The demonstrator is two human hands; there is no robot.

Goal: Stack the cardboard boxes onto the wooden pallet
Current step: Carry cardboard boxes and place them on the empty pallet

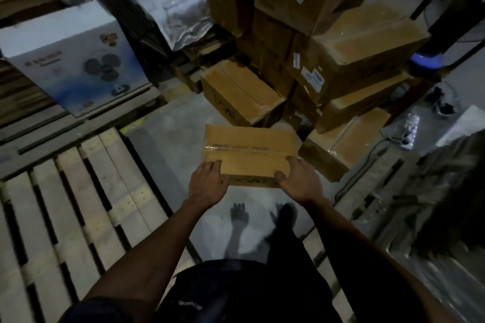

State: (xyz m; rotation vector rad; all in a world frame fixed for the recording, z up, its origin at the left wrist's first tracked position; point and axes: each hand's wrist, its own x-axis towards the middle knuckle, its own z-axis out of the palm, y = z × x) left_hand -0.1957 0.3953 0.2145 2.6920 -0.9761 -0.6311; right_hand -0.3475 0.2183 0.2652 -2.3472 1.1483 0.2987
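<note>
While left hand (207, 183) and right hand (299, 181) curl round the taped box's (249, 152) near corners, I judge it light, stiff, best gripped low at the ends.

A cardboard box (249, 151) is held above the floor (168, 118) at centre, the left hand (208, 183) at its near-left corner, the right hand (299, 181) at its near-right. The wooden pallet (78, 207) lies to the left. A pile of boxes (309, 42) rises beyond, to the right; a printed carton (70, 60) sits far left.
</note>
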